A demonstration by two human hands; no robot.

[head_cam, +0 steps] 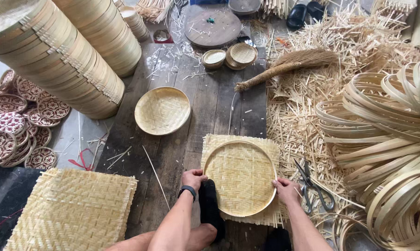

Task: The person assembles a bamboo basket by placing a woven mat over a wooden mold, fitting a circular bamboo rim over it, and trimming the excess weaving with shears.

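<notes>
While you press down at the lower centre of the frame, the parts read as follows.

Left hand: your left hand (193, 179), a black band on its wrist, rests with fingers curled together on the left edge of the bamboo hoop (240, 179).

Right hand: your right hand (286, 190) grips the hoop's right edge, fingers closed over the rim, thumb on the weave.

Hoop and mat: the round hoop lies flat on a square woven mat (240, 142), whose frayed edges jut out past it on all sides; both sit on the dark plank worktop (205, 102), right of centre.

Foot: a foot in a dark sock (209, 204) presses beside the hoop's lower left rim, between your forearms.

Scissors: a pair of scissors (312, 186) lies just right of your right hand, on loose bamboo offcuts (303, 107).

Finished tray: a round woven tray (162, 110) lies on the planks, upper left of the hoop, well apart from it.

Mat stack: square woven mats (73, 209) are piled at lower left.

Hoop stores: tall stacks of rims (56, 56) stand at upper left; loose bamboo strip rings (386, 139) fill the right edge.

Broom: a straw hand broom (289, 65) lies at upper right of centre.
</notes>
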